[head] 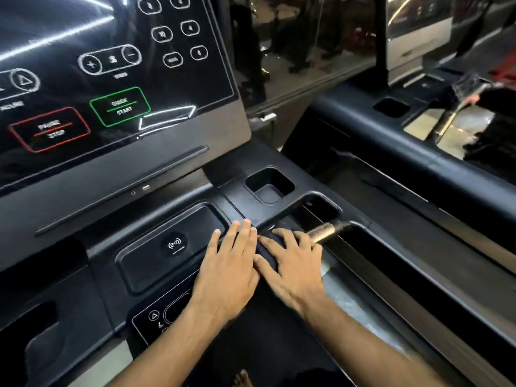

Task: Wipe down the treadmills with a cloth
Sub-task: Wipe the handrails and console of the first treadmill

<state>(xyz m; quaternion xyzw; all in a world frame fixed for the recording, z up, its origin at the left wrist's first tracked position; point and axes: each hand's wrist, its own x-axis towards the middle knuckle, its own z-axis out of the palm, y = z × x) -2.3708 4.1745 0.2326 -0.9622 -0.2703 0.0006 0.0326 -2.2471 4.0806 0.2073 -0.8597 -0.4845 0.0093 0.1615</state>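
Black treadmill console, glossy screen above; both hands lie flat side by side on its tray ledge. Left hand and right hand have fingers straight, pressing a dark cloth, barely visible between them. Metal grip sensor just beyond the right fingertips.

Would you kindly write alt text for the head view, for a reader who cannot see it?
A person's left hand and right hand lie flat, side by side, on a black treadmill console deck, apparently on a dark cloth. Above them is the touch panel, with Quick Start and Pause/Stop buttons.
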